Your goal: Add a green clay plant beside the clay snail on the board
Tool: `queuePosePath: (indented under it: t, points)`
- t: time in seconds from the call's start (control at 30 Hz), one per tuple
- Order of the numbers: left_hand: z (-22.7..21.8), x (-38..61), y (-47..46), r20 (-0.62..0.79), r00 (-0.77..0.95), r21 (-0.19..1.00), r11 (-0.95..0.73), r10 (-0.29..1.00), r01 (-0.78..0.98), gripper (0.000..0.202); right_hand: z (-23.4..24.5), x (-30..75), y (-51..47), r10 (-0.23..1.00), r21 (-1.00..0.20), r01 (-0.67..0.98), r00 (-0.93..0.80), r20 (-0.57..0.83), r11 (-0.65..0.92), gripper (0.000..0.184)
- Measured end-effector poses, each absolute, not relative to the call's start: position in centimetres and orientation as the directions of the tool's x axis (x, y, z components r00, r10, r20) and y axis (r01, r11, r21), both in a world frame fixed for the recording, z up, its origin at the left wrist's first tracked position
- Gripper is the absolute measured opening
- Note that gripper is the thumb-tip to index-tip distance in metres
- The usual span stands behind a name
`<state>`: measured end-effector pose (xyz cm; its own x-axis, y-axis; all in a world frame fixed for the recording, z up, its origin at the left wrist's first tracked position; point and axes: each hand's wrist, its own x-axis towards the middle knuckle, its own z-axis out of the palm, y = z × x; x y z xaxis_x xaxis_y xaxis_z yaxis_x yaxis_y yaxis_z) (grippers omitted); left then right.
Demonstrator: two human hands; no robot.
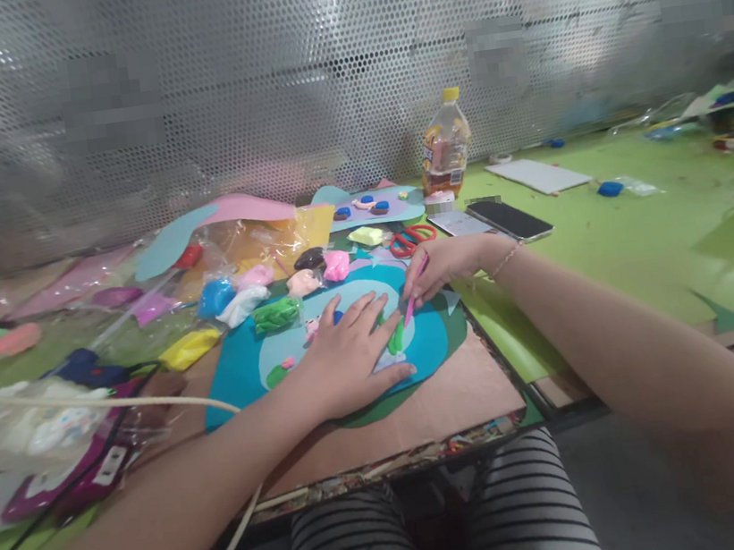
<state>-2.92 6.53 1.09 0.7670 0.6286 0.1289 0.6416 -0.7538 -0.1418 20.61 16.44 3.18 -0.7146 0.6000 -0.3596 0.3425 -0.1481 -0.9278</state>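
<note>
Holding the pink stick pinched in your right hand, you have its tip at the green clay; they seem to touch, but it's small to see. The clay lies on the blue paper. Your left hand is spread wide open, palm down on the paper, gripping nothing. Behind sit a green bag and red scissors. Farther back stands a bottle.
</note>
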Motion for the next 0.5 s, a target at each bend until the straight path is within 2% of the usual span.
queuePosePath:
  t: [0.13, 0.23, 0.33, 0.37, 0.5]
  points:
    - [1.8, -3.4, 6.5, 0.164, 0.808, -0.085, -0.808, 0.565, 0.583, 0.067, 3.5, 20.7, 16.6, 0.666, -0.956, 0.238, -0.686, -0.292, -0.174, 0.019]
    - [2.6, -3.7, 5.9, 0.14, 0.919, -0.03, -0.926, 0.368, 0.375, 0.064, 3.4, 20.5, 16.7, 0.724, -0.97, 0.159, -0.646, -0.242, -0.182, 0.015]
    - [3.0, -3.6, 4.9, 0.06, 0.981, 0.026, -0.983, 0.186, 0.184, 0.059, 3.3, 20.3, 16.6, 0.725, -0.967, 0.151, -0.641, -0.253, -0.204, 0.016]
    - [3.0, -3.6, 4.5, 0.044, 0.985, 0.027, -0.986, 0.166, 0.165, 0.054, 3.2, 20.2, 16.6, 0.718, -0.968, 0.142, -0.65, -0.248, -0.206, 0.017]
    - [2.5, -3.5, 4.2, 0.049, 0.966, -0.03, -0.967, 0.253, 0.255, 0.038, 3.0, 19.9, 16.5, 0.705, -0.977, 0.082, -0.681, -0.199, -0.197, 0.018]
